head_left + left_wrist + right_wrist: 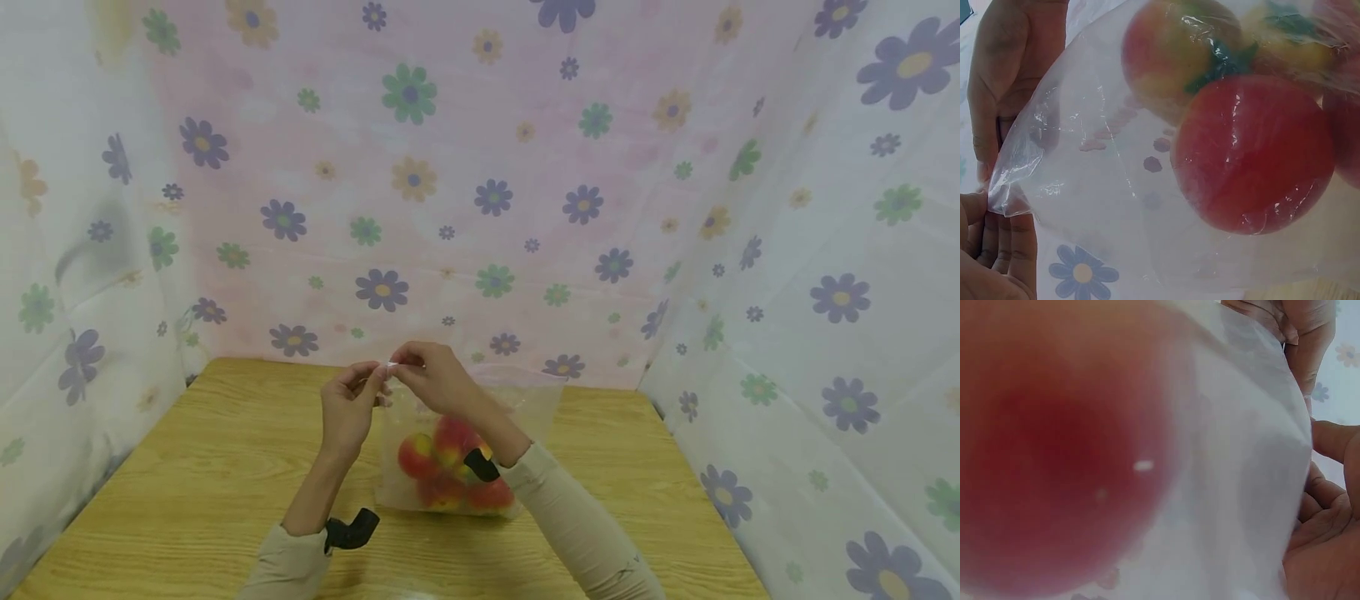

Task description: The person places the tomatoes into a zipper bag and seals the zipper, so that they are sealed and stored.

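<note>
A clear plastic bag (536, 417) with a pinkish top edge stands on the table, holding several red-and-yellow tomato-like fruits (417, 456). Green star-shaped leaf tops show through the film in the left wrist view, around a large red fruit (1254, 153). At the bag's upper left corner, my left hand (347, 412) pinches the edge between thumb and fingers. My right hand (435, 375) reaches across from the right and pinches the same edge, its fingertips close to the left ones. A blurred red fruit (1054, 456) fills much of the right wrist view.
The wood-grain table (247, 442) extends around the bag on both sides. Flower-printed cloth (442, 242) hangs behind it and at the left and right. Black wrist mounts (352, 530) sit at both cuffs.
</note>
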A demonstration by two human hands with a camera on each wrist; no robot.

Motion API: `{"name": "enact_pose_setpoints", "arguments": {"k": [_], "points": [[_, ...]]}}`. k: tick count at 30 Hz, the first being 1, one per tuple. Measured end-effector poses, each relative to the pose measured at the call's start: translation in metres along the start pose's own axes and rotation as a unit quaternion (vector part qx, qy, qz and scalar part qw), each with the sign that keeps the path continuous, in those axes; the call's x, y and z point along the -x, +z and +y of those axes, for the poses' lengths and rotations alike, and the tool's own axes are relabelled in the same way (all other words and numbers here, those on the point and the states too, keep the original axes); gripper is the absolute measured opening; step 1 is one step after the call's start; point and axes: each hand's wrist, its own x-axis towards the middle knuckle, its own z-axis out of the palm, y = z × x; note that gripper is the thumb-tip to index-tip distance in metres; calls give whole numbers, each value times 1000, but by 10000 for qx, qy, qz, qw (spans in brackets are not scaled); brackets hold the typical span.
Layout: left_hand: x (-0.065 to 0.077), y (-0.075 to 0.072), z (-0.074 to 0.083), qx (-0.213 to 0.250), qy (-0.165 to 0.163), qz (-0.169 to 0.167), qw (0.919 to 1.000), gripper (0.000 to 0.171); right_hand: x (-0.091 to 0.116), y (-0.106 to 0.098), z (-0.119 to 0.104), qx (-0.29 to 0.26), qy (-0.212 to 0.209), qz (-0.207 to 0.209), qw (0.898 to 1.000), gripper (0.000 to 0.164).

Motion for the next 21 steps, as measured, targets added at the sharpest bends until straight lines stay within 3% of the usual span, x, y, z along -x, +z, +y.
{"name": "enact_pose_setpoints", "arguments": {"k": [6, 21], "points": [[-1, 2, -2, -45, 122, 175, 9998, 21, -1, 1, 4, 158, -95, 42, 9998, 12], [-1, 0, -3, -152, 176, 171, 9996, 20, 1, -5, 13, 262, -288, 104, 9992, 12]]}}
